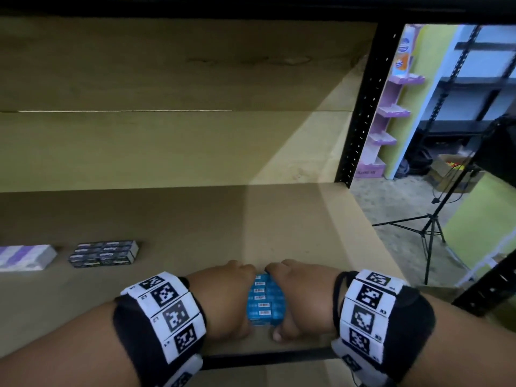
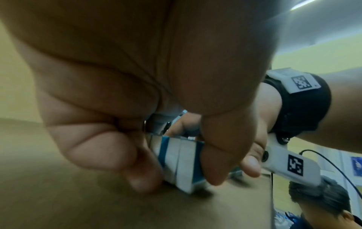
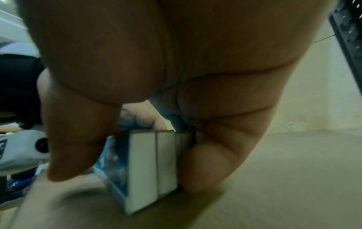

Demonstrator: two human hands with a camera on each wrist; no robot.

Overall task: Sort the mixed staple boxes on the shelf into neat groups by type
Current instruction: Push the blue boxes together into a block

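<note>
Squaring blue boxes (image 1: 264, 300) at shelf (image 1: 195, 219) front edge: our left hand (image 1: 223, 297) and right hand (image 1: 304, 294) both clasp block. Black boxes (image 1: 104, 254) and purple boxes (image 1: 25, 256) already grouped far left. We judge sorting nearly done.

Staple boxes (image 1: 264, 300) near shelf (image 1: 195, 219) front edge, between left hand (image 1: 223, 297) and right hand (image 1: 304, 297); two more box groups (image 1: 104, 254) far left.
</note>
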